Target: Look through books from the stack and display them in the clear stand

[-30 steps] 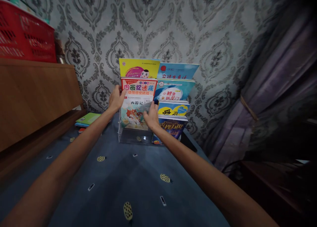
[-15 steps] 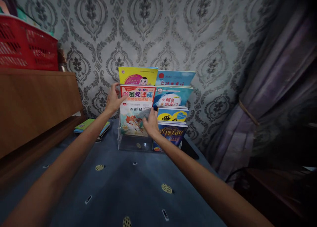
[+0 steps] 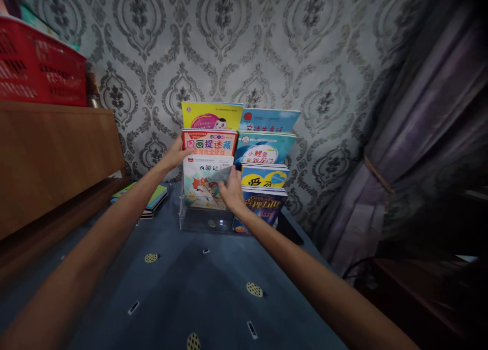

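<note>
My left hand (image 3: pixel 177 153) grips the left edge of a red picture book (image 3: pixel 213 142), its thumb on the cover and the other fingers hidden behind. At the right edge of a white storybook (image 3: pixel 208 177), my right hand (image 3: pixel 231 190) is closed, thumb across the front cover. Both books stand in the left column of a clear acrylic book rack (image 3: pixel 206 222), the white one in front of the red one. Behind them rises a yellow book (image 3: pixel 206 110). The right column holds a light-blue book (image 3: pixel 272 117), a teal book (image 3: pixel 284 145), a yellow-and-blue book (image 3: pixel 247 174) and dark-blue books (image 3: pixel 265 207).
A small stack of books (image 3: pixel 154 200) lies left of the rack on the blue patterned tablecloth (image 3: pixel 183 289). Farther left, a red basket (image 3: pixel 46 67) sits on a wooden cabinet (image 3: pixel 57 162). A tied curtain (image 3: pixel 366 172) hangs at right, before patterned wallpaper (image 3: pixel 224 45).
My left hand has come down slightly, its fingers now tucked behind the red book, which has shifted a little left. My right hand stays at the white storybook's edge.
</note>
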### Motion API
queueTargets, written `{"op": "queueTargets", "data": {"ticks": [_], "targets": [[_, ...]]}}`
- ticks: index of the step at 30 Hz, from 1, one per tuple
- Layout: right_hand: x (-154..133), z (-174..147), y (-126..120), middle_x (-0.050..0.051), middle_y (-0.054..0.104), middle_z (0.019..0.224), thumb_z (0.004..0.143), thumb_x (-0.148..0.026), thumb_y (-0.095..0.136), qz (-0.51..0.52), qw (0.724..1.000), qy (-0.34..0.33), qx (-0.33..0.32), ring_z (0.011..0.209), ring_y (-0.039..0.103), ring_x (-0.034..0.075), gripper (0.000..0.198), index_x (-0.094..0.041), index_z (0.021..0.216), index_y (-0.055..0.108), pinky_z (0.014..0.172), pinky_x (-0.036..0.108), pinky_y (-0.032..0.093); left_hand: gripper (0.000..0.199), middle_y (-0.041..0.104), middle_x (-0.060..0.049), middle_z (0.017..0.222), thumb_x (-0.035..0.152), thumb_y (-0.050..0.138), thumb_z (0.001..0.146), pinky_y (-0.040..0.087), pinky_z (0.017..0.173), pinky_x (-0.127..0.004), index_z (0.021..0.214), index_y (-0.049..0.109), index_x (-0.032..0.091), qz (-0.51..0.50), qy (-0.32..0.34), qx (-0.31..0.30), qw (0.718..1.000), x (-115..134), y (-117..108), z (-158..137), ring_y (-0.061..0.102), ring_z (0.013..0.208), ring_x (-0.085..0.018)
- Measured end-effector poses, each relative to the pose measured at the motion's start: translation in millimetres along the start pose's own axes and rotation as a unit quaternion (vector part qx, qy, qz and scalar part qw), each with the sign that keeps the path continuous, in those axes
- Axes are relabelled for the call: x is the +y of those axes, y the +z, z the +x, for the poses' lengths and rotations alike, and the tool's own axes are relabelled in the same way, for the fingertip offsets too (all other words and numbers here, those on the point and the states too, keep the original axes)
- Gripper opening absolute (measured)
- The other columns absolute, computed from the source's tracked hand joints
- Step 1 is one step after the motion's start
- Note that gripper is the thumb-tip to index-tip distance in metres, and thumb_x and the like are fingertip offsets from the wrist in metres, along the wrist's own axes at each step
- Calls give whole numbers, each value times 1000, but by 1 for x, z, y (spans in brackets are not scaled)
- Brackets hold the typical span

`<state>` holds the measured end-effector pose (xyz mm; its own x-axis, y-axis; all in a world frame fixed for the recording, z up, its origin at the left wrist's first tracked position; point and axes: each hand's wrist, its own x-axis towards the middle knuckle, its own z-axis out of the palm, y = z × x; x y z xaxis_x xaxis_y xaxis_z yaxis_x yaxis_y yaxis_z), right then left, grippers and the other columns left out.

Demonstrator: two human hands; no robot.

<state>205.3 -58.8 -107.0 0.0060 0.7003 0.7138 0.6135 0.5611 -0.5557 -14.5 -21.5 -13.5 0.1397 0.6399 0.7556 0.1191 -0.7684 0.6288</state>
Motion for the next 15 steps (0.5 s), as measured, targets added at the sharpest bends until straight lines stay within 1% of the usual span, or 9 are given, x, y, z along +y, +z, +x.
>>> {"op": "queueTargets", "data": {"ticks": [4,7,10,12,15], "targets": [[2,2,-1,24,49,132,78,-25,48,0,1000,-9,-5,132,43,38,75,-1,147,31,115,57,34,66,69,-13,122,42,79,70,50,102,-49,127,57,15,-39,-2,-67,997,9,-9,0,63,117,-33],[0,2,1,24,49,133,76,-26,49,11,1000,2,10,133,41,39,78,-2,147,29,114,60,33,70,67,-13,128,42,79,72,50,102,-50,132,54,16,-49,-14,-95,994,12,-6,-2,62,118,-34],[-6,0,2,26,47,135,76,-25,48,17,1000,11,22,135,38,39,79,-1,148,24,114,61,32,70,64,-13,132,42,77,75,50,103,-49,134,51,17,-45,-21,-95,994,11,-2,-4,61,120,-32],[-10,-2,1,27,44,138,78,-25,47,15,1000,2,27,137,35,38,79,0,148,21,115,60,31,68,64,-14,132,42,76,76,48,105,-49,134,51,16,-39,-21,-88,995,9,-1,-5,60,121,-32],[-17,1,-5,26,38,144,80,-24,47,4,999,-23,34,139,33,37,79,-5,150,17,116,59,30,67,64,-14,131,42,74,77,46,107,-49,133,50,15,-28,-27,-75,996,6,-2,-7,61,119,-30]]}}
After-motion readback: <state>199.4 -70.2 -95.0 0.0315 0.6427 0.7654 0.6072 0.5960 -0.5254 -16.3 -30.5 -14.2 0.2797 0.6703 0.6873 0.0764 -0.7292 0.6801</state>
